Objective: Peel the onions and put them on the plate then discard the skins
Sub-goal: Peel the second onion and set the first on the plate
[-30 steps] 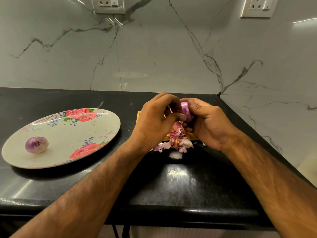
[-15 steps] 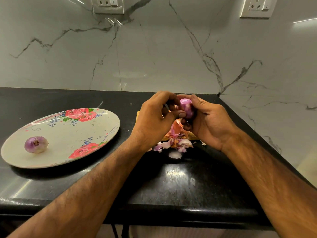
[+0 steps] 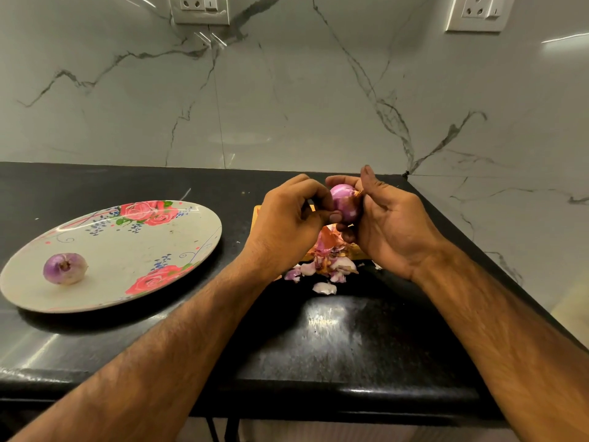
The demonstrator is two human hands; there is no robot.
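Head view: onion (image 3: pixel 345 202) held up over skin pile (image 3: pixel 325 263), nr counter's (image 3: pixel 318 330) back-right corner. R hand (image 3: pixel 390 224) cups it, fingers curled under, thumb lifted; L hand (image 3: pixel 288 223) pinches its left side. Leftward to plate (image 3: pixel 127 247), L hand nearer.

Peeled onion (image 3: pixel 65 268) on plate (image 3: pixel 127 247); second onion (image 3: pixel 344 202), seemingly part-peeled, above skins (image 3: pixel 328 266).

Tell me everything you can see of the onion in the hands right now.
Small, round onion, glossy pink-purple with pale patches; a dry orange scrap clings at its upper right. It is off the counter, above the skins. The left hand pinches its left side; the right hand cups its right and underside.
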